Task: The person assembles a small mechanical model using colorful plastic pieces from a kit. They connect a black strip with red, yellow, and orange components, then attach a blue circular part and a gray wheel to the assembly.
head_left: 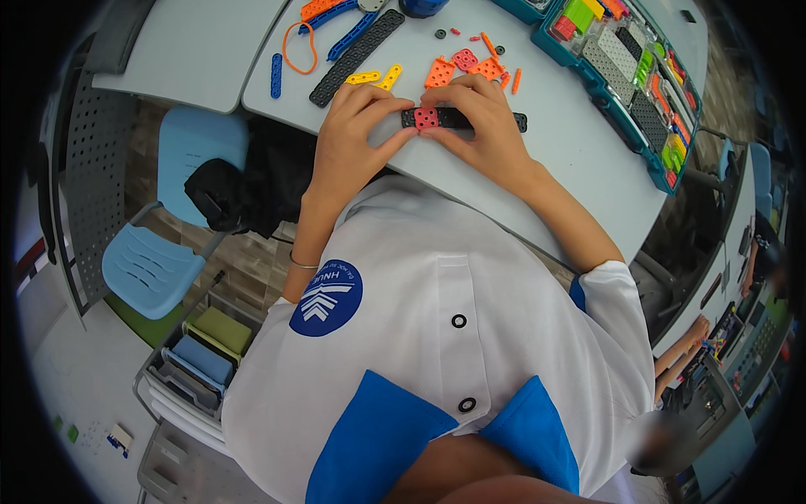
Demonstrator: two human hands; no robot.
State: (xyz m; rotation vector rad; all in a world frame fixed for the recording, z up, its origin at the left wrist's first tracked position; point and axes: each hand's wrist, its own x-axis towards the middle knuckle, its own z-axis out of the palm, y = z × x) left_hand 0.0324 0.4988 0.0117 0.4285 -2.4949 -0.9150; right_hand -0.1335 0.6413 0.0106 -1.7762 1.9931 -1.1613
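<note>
On the table in front of me, a black perforated building strip (454, 118) lies across between my hands, with a small red perforated plate (426, 118) on it near its left end. My left hand (357, 139) pinches this end, thumb and index finger beside the red plate. My right hand (487, 126) arches over the strip, its thumb and fingertips closed at the red plate's right side. The strip's right end sticks out past my right hand. Yellow angled pieces (389, 77) sit just beyond my left hand, and orange perforated plates (440, 73) beyond my right.
A longer black strip (357, 59), a blue bar (276, 76) and an orange rubber band (311, 53) lie at the left. A teal case (593, 80) of sorted building parts stands at the right. Blue chairs (155, 269) are at the left, below table height.
</note>
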